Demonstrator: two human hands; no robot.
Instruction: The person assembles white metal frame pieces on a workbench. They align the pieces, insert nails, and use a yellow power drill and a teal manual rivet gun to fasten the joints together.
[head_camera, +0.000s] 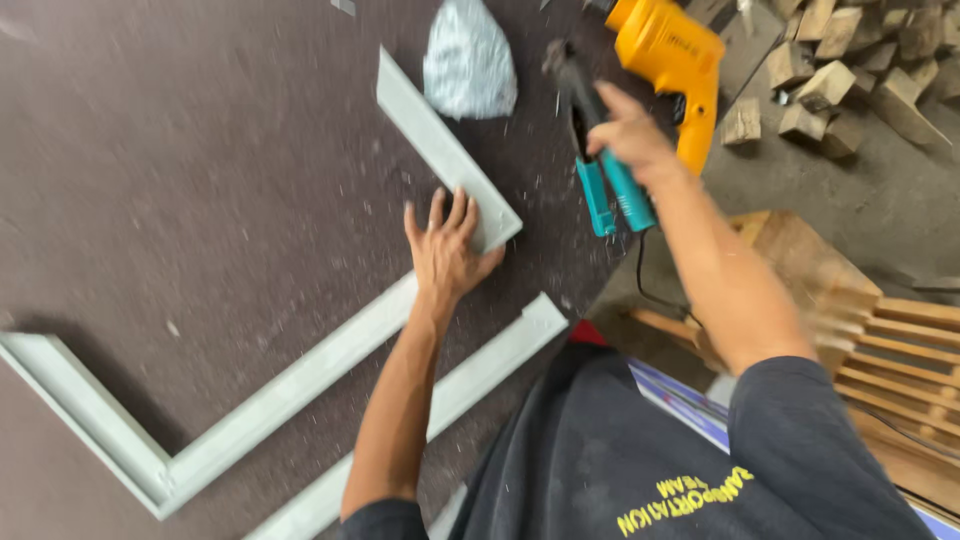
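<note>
My left hand (447, 248) lies flat, fingers spread, on the end of a pale grey metal frame bar (440, 145) that rests on a dark brown tabletop (200, 180). My right hand (630, 135) grips a pair of pliers with teal handles (612, 190), jaws pointing away from me, held over the table's right edge. A second pale bar (300, 385) joins a short piece at a corner (150, 480) at the lower left. A third bar (480, 370) lies parallel to it, closer to my body.
A yellow power drill (675, 60) lies at the table's far right edge, its black cord hanging down. A crumpled grey plastic bag (468, 65) sits at the far side. Wood offcuts (850, 70) litter the floor on the right, beside a slatted wooden piece (880, 340).
</note>
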